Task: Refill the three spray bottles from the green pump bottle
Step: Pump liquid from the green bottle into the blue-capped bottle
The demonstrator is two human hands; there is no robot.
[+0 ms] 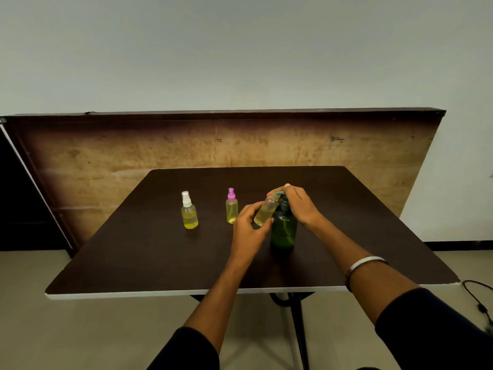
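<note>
The green pump bottle [284,231] stands upright on the dark table [160,252]. My right hand [300,205] lies over its pump head, fingers curled on top. My left hand [249,225] holds a small clear bottle [265,210] with yellow liquid, tilted so its uncapped neck sits under the pump spout. Two more small spray bottles stand to the left, each with yellow liquid: one with a pink cap [231,206], one with a white cap [189,211].
A brown board [133,156] leans against the wall behind the table. The table's white front edge [160,292] runs below my forearms. A black cable [477,297] lies on the floor at the right.
</note>
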